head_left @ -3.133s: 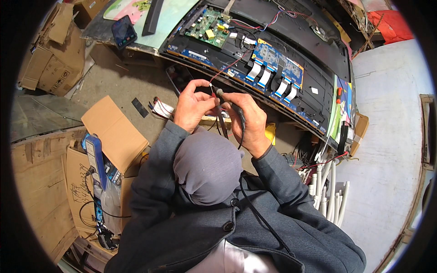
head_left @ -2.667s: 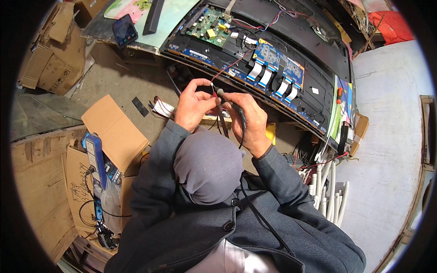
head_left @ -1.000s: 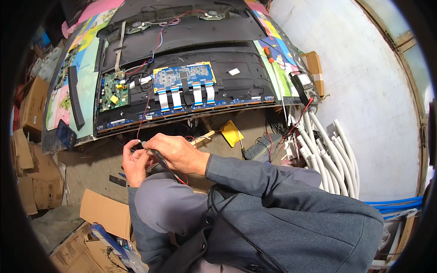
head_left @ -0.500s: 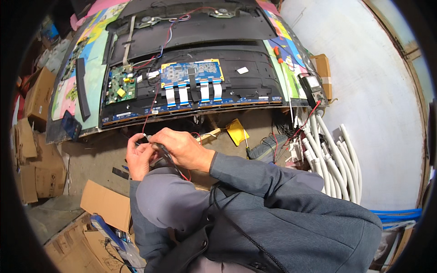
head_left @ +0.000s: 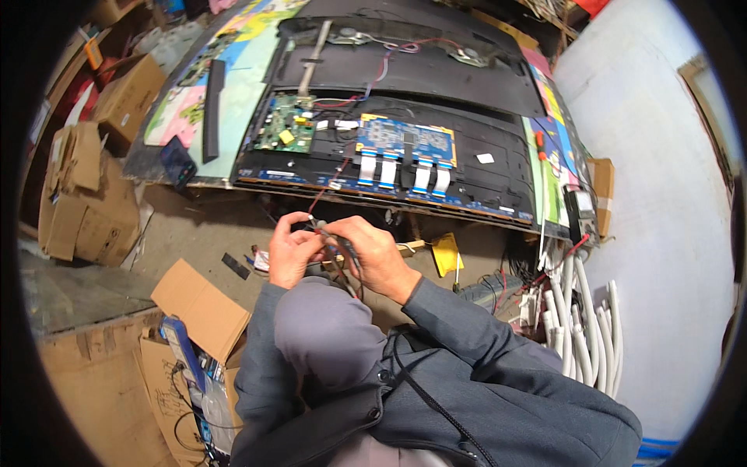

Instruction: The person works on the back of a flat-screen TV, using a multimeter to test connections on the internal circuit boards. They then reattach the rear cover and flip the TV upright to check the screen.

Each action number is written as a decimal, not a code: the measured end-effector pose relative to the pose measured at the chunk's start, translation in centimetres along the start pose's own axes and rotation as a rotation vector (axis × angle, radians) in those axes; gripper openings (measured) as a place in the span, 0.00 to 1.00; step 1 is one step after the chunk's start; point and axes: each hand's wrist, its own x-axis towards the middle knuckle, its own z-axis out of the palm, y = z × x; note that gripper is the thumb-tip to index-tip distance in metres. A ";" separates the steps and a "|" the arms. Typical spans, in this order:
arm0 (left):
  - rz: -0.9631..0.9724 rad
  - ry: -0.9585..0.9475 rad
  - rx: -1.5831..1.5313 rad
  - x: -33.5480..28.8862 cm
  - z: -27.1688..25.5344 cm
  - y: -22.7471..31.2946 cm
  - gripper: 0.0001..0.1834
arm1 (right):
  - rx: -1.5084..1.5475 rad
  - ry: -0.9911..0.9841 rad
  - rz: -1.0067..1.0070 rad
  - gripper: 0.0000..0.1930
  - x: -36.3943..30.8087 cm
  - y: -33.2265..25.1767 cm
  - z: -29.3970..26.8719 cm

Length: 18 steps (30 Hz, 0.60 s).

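"What's biggest here?"

"The table (head_left: pixel 222 167) with its patterned cover, and on it the black panel (head_left: pixel 490 159), lying with its boards exposed."

"Anything different from half a second ago?"

"The view. The panel now sits further to the right in it and slopes more, and the cartons (head_left: pixel 93 222) on the left show more fully. The blue circuit board (head_left: pixel 389 138) lies on the panel as it did."

"And the hands?"

"Both are together in front of the panel's near edge, just above the knee. The left hand (head_left: pixel 292 253) looks pinched on the end of a wire; the right hand (head_left: pixel 373 253) is clamped round a dark probe (head_left: pixel 349 252). Their hold looks the same, so I'd judge the head has turned while the work goes on undisturbed."

"Where's the meter?"

"The meter (head_left: pixel 583 204) is at the table's right end, well apart from the hands."

"And the smallest bits?"

"The red wire (head_left: pixel 320 198) drops from the panel to a white connector (head_left: pixel 310 219) at the left fingertips. The probe points at it; whether metal touches metal, I cannot tell."
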 end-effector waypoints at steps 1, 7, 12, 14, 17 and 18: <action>-0.004 0.016 -0.024 -0.2 0.5 0.1 0.29 | 0.006 -0.007 0.014 0.14 0.0 -0.1 -0.1; 0.006 -0.017 -0.052 -0.3 0.0 0.0 0.28 | -0.005 -0.060 0.030 0.15 0.0 -0.4 0.1; 0.010 -0.009 -0.054 -0.3 0.3 0.3 0.28 | -0.014 -0.053 0.018 0.16 0.2 -0.3 0.1; 0.013 -0.004 -0.046 -0.6 0.4 0.4 0.27 | -0.007 -0.068 0.028 0.16 0.1 -0.3 0.1; 0.011 -0.009 -0.041 -0.4 0.3 0.5 0.27 | -0.025 -0.050 0.017 0.15 0.1 -0.3 0.2; 0.008 -0.026 -0.062 -0.2 0.1 0.0 0.28 | -0.042 -0.049 0.003 0.16 -0.1 0.1 0.2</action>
